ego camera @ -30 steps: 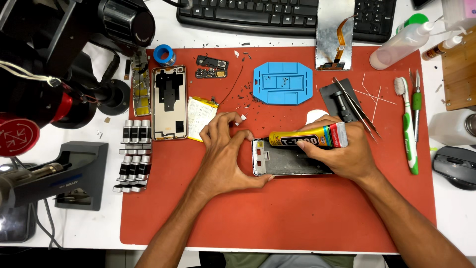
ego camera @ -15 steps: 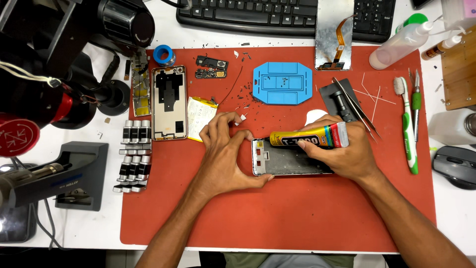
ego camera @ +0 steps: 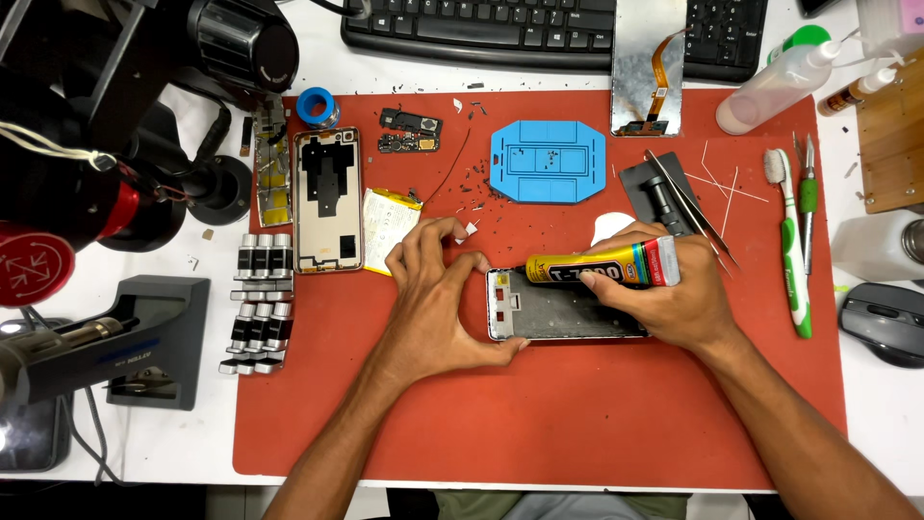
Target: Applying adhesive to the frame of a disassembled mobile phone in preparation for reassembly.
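From the head view, a grey phone frame (ego camera: 568, 310) is seen lying flat on the red work mat (ego camera: 539, 414), just below the mat's centre. It is steadied by the left hand (ego camera: 438, 299), whose thumb and curled fingers are pressed against its short edge at nine o'clock — evidently so that it cannot slide. A yellow glue tube (ego camera: 602, 267) is clasped by the right hand (ego camera: 674, 294), fingers wrapped around it; the tube is laid almost level along the frame's twelve-o'clock edge with its dark nozzle toward the upper left corner, as suits running a bead along the rim.

At ten o'clock of the frame a gold back housing (ego camera: 327, 200) and a battery (ego camera: 393, 229) are set aside, out of the way. At twelve o'clock a blue screw tray (ego camera: 548, 162) is kept — within reach. Tweezers (ego camera: 693, 207) lie at two o'clock.
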